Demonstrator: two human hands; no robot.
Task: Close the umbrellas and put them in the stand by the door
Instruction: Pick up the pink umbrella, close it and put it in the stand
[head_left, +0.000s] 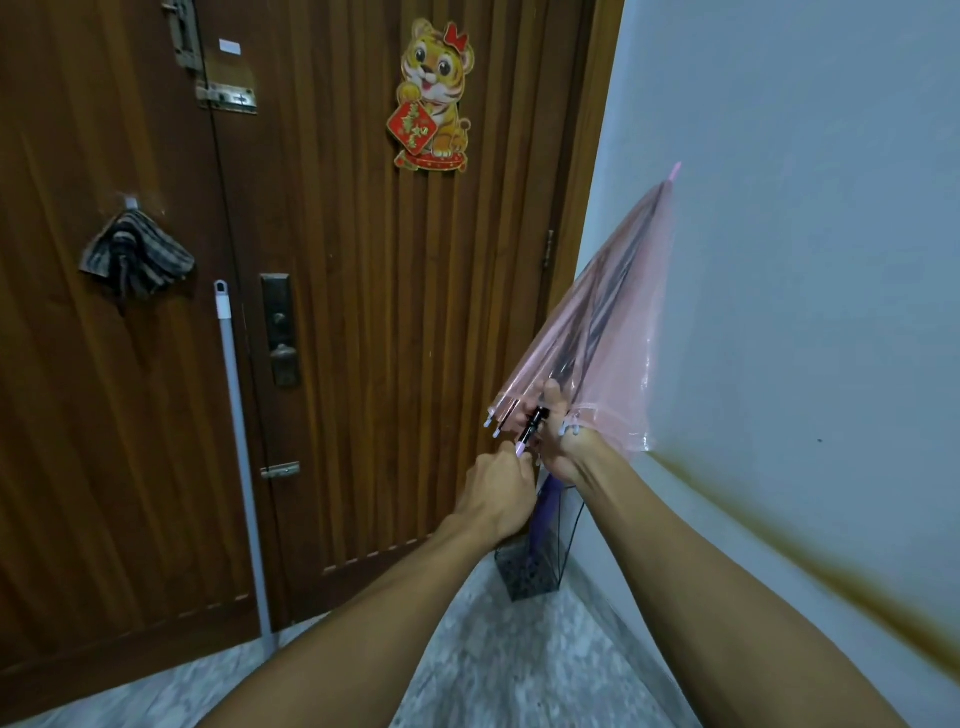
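Observation:
A see-through pink umbrella (618, 322) is nearly folded and points its tip up toward the right wall. My right hand (563, 441) grips it around the shaft, just under the canopy's rim. My left hand (501, 491) holds the lower end of the shaft, near the black and pink handle piece (532, 427). Below both hands, in the corner by the door, stands a dark wire stand (530, 574). A purple folded umbrella (545, 512) sits upright in it, partly hidden by my hands.
The brown wooden door (363, 312) fills the left and middle, with a lock plate (280, 332) and a tiger sticker (434, 96). A grey mop pole (241, 457) leans on the door. A striped cloth (135, 254) hangs from a hook. The pale wall (805, 260) is at right.

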